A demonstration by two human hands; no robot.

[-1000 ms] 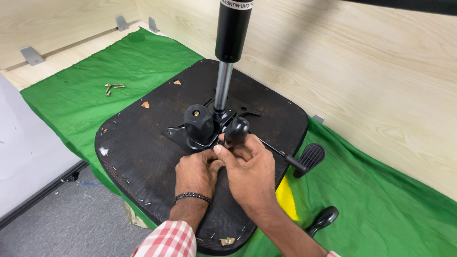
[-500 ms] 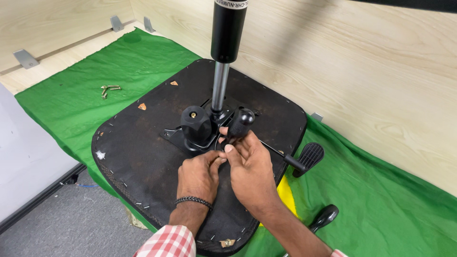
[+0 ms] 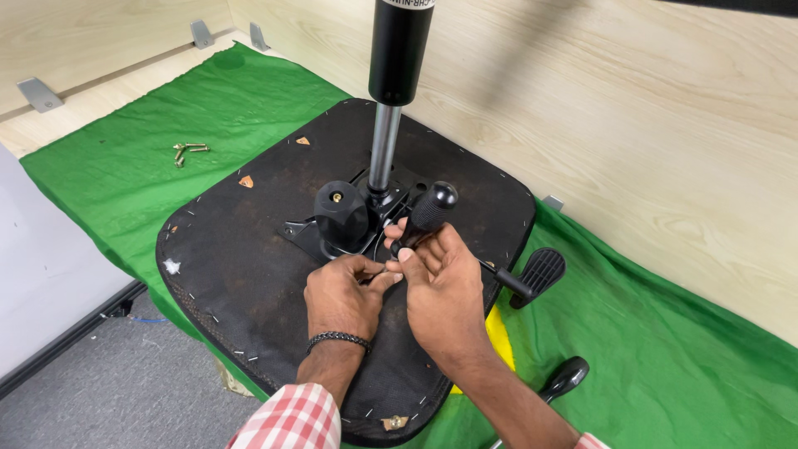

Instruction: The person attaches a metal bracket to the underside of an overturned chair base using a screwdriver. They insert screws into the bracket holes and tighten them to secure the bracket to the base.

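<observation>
While gripping a black tool handle [image 3: 428,214], right hand [image 3: 440,291]; left hand [image 3: 341,295] grip unclear.

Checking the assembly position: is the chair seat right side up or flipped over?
Flipped: the seat lies underside up, its mechanism plate and gas cylinder pointing upward.

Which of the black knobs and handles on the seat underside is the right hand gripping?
The right hand grips the screwdriver handle. The faceted round knob, the paddle lever and the lower lever handle stand untouched.
</observation>
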